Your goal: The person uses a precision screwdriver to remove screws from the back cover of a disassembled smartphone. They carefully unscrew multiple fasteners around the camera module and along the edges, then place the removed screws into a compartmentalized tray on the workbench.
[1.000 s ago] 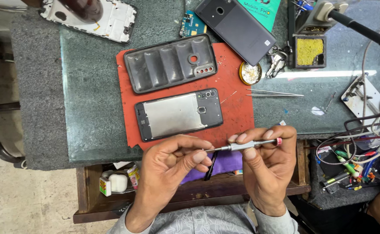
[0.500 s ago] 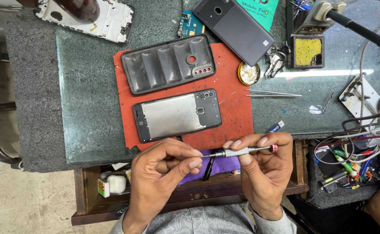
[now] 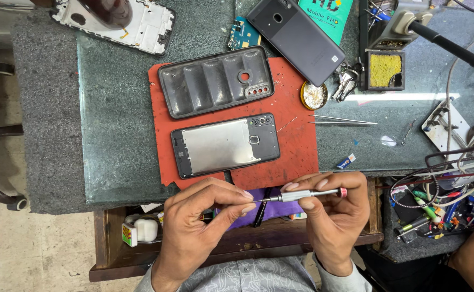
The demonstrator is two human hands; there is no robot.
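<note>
**A small screwdriver is held over a busy desk**

A small screwdriver [image 3: 302,196] is held level between two hands at 6 o'clock, just below the desk edge. Its silver handle is pinched by the right hand [image 3: 331,216], with the fingers curled and pressed close around it. Its thin tip is pinched by the thumb and first fingers of the left hand [image 3: 201,224]; the other fingers are bent loosely.

A green glass desk top [image 3: 112,135] is seen, laid on a rough grey slab. A red mat [image 3: 296,146] is spread in the middle. An open phone [image 3: 225,145] with a shiny metal plate is laid on the mat, straight above the hands at 12 o'clock. A dark ribbed phone case [image 3: 216,81] is laid just past it. A grey phone [image 3: 296,37] is placed farther off at 1 o'clock. A white phone frame [image 3: 150,24] is seen at 11 o'clock. Thin tweezers [image 3: 342,120] are laid at 2 o'clock, half off the mat. A tangle of wires [image 3: 448,184] is piled at 3 o'clock. An open wooden drawer [image 3: 237,243] is seen under the hands, with a purple cloth [image 3: 272,208] inside.
</note>
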